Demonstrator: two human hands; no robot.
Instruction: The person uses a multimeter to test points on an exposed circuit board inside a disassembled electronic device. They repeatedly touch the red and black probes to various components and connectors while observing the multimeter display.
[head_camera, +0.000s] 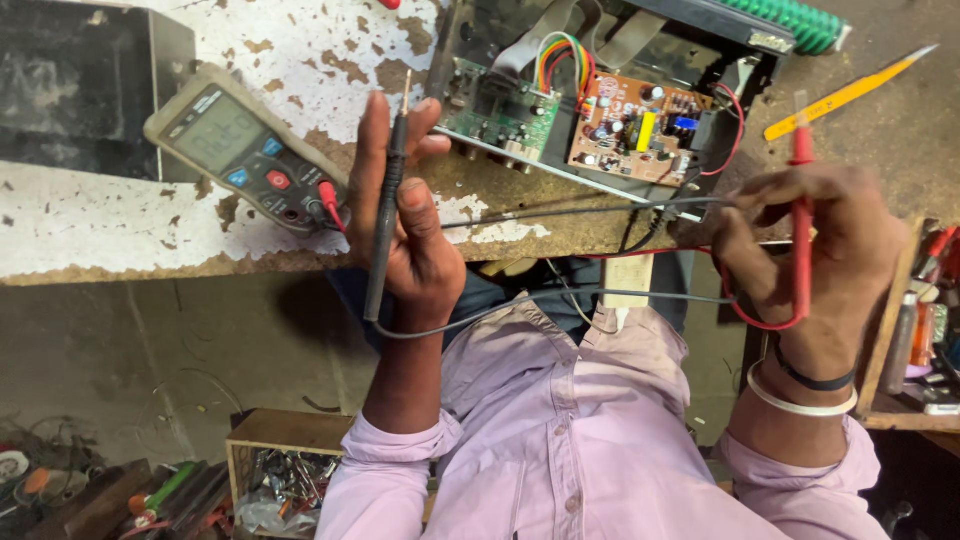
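Head view: left hand (410, 235) clenched round black probe (387, 205), long axis upright, tip just short of green circuit board (492, 110) up and to the right. Right hand (820, 250) gripping red probe (802, 215), also upright, right of brown circuit board (635, 130). Meter (245, 150) lying on chipped white table (100, 215); cluttered workshop floor below.

Lilac shirt (560, 420), two wristbands (808, 390)
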